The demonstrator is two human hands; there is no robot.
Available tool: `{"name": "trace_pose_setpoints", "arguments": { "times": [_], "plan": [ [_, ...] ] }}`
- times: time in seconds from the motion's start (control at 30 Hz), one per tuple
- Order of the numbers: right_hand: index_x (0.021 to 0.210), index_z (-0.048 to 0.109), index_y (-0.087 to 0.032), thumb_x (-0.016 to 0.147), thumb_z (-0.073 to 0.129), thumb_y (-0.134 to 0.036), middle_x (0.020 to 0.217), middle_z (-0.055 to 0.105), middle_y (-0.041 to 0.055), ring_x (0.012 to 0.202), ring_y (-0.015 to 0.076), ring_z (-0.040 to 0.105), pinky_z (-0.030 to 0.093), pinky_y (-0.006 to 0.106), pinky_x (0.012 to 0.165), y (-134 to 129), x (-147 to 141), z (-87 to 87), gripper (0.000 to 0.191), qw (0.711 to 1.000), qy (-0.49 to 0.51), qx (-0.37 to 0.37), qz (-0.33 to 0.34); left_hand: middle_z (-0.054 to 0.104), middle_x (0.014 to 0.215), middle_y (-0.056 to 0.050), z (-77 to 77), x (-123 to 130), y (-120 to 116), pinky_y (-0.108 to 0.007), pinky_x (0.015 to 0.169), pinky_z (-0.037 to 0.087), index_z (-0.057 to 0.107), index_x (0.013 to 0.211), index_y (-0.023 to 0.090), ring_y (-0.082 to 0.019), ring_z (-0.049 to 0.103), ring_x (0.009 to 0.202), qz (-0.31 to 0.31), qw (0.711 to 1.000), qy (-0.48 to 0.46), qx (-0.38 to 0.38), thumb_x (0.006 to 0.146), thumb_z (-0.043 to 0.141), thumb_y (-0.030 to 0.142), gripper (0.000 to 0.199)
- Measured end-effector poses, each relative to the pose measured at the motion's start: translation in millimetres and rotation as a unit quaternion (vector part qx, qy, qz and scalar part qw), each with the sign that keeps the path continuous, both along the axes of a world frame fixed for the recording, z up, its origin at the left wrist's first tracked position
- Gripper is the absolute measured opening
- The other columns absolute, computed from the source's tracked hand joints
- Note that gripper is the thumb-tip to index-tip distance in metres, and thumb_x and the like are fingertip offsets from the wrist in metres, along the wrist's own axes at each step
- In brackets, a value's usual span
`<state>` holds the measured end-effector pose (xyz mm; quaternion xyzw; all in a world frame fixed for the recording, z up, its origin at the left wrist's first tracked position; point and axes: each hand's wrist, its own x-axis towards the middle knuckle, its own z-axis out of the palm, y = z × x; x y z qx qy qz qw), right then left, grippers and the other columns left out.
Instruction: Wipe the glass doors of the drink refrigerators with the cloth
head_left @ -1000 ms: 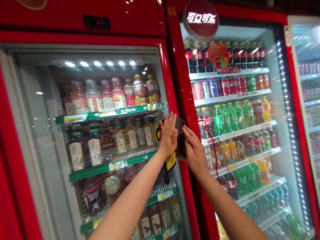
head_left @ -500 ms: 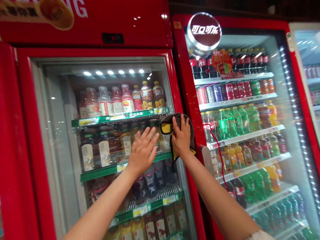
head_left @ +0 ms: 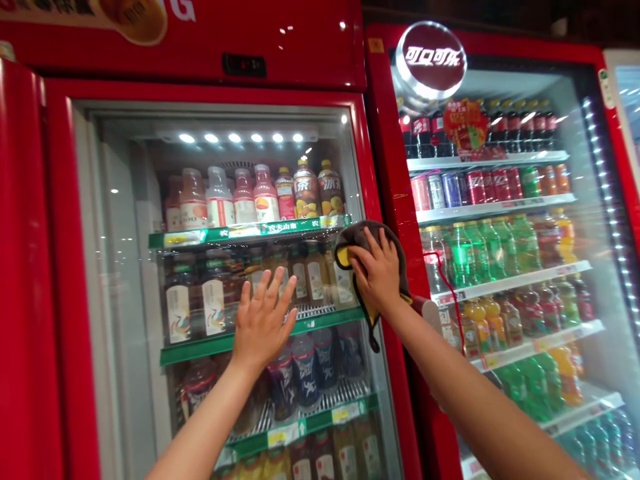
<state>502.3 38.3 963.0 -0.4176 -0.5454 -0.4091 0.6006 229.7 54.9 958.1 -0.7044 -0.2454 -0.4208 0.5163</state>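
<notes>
My left hand (head_left: 264, 323) is open, fingers spread, in front of the glass door (head_left: 125, 267) of a red drinks fridge. I cannot tell whether its palm touches the glass. Over at the door's right side, my right hand (head_left: 377, 270) presses a dark grey cloth (head_left: 357, 233) with yellow edging against the glass and red frame (head_left: 367, 160). Its fingers lie over the cloth, and one corner hangs down below. Bottles (head_left: 215, 307) stand on green-edged shelves (head_left: 200, 350) behind the glass.
To the right stands a second red fridge with a round lit sign (head_left: 431, 60), holding bottles and cans (head_left: 480, 187). A handle (head_left: 429, 313) sticks out near my right wrist, and a red cord (head_left: 453, 293) hangs there. Part of another fridge (head_left: 627, 100) shows at the far right.
My left hand has shifted left and a little down across the door, its fingers spreading wider. My right hand stays near the door's right edge with the cloth. The view has turned slightly.
</notes>
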Motion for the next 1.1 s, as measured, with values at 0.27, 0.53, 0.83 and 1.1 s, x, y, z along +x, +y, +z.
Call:
{"name": "trace_pose_setpoints", "arguments": {
  "times": [0.27, 0.53, 0.83, 1.1],
  "plan": [
    [0.148, 0.051, -0.043, 0.101, 0.052, -0.027, 0.167, 0.035, -0.0004, 0.157, 0.0320, 0.025, 0.024, 0.061, 0.123, -9.9, -36.7, -28.9, 0.049, 0.988, -0.135, -0.068, 0.008, 0.027, 0.168, -0.003, -1.1, -1.3, -0.3, -0.051, 0.131, 0.008, 0.006, 0.164, 0.035, -0.025, 0.023, 0.157, 0.006, 1.000, -0.002, -0.012, 0.100, 0.055, 0.034, 0.081],
    [0.147, 0.055, -0.035, 0.102, 0.050, -0.031, 0.165, 0.039, 0.0033, 0.156, 0.0333, 0.028, 0.029, 0.061, 0.121, 3.6, -17.0, 26.5, 0.045, 1.000, -0.005, -0.001, -0.031, 0.029, 0.168, -0.005, -6.4, -2.4, 1.6, -0.049, 0.131, 0.005, 0.007, 0.165, 0.031, -0.024, 0.020, 0.158, 0.021, 1.000, -0.002, -0.014, 0.100, 0.056, 0.038, 0.082],
    [0.130, 0.068, -0.040, 0.102, 0.053, -0.026, 0.159, 0.049, -0.0029, 0.152, 0.0246, 0.037, 0.034, 0.050, 0.120, -10.6, -15.5, -47.7, 0.035, 0.968, -0.248, -0.036, 0.014, 0.033, 0.166, -0.006, -7.8, -2.6, -1.5, -0.048, 0.131, 0.006, 0.024, 0.163, 0.026, -0.024, 0.023, 0.158, 0.038, 0.999, -0.003, -0.020, 0.101, 0.053, 0.037, 0.069],
    [0.151, 0.052, -0.034, 0.104, 0.047, -0.032, 0.167, 0.037, 0.0035, 0.155, 0.0330, 0.029, 0.034, 0.056, 0.118, 6.3, -37.0, 46.6, 0.047, 0.996, -0.011, -0.026, -0.090, 0.034, 0.166, -0.005, -8.7, -3.1, 0.9, -0.047, 0.131, 0.004, 0.023, 0.163, 0.027, -0.023, 0.023, 0.158, 0.032, 0.999, -0.005, -0.010, 0.101, 0.052, 0.037, 0.069]
  ]
}}
